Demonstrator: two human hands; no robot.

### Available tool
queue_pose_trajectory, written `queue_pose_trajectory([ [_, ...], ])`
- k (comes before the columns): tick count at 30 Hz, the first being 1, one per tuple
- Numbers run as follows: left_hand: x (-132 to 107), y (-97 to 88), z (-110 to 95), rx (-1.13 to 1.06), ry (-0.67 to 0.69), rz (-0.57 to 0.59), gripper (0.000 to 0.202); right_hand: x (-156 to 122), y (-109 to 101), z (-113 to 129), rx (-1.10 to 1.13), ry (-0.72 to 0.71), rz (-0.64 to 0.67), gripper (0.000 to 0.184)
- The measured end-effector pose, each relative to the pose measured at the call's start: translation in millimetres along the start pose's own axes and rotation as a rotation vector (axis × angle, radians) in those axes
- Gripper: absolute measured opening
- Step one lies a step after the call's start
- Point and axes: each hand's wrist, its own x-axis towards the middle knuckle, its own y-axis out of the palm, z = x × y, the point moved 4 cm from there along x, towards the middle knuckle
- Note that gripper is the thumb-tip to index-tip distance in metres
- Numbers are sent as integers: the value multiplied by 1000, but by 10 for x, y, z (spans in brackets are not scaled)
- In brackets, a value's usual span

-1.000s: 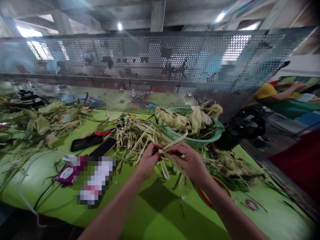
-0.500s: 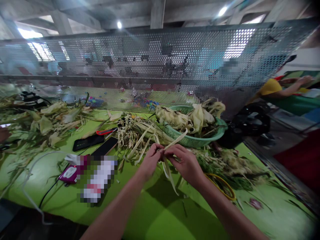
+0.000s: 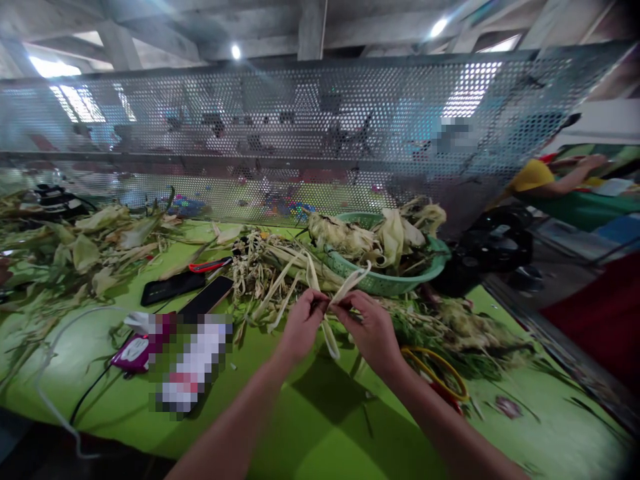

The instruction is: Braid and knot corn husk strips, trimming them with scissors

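Pale strips of corn husk [image 3: 329,339] cross between my two hands above the green table. My left hand [image 3: 303,321] pinches them from the left, fingers closed. Close against it, my right hand [image 3: 369,325] pinches the same strips from the right. One end sticks up to the upper right, and a loop hangs below the fingers. How the strips are joined is hidden by the fingertips. Just beyond lies a heap of knotted husk strips [image 3: 260,273]. Behind my right hand stands a green plastic basket [image 3: 400,285] filled with dried husks [image 3: 343,235].
Two dark phones [image 3: 173,288] [image 3: 210,298], red-handled scissors [image 3: 209,265] and a purple tissue pack [image 3: 133,353] lie left. Loose husks [image 3: 90,247] cover the far left. Yellow-handled scissors [image 3: 443,370] lie right. A perforated metal screen [image 3: 280,100] stands behind; a person in yellow [image 3: 533,177] sits beyond.
The long hanging end of the strip has been drawn up, and a loop now hangs below my hands. My right hand has turned slightly. The view has shifted a little.
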Motion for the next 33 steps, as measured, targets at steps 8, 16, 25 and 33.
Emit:
queue_pose_trajectory([
  [8,-79,69,-51,112,56,28,15,-42,45,-121,122,197,-83,11],
  [16,-28,-35,-5,-18,-48,-111,15,-54,88,-115,333,259,-129,16],
  [25,-4,-65,-9,-122,-35,-157,16,-102,240,-236,666,430,-94,26],
  [33,15,-68,100,-202,-88,-137,30,-80,53,57,142,-104,-17,14],
])
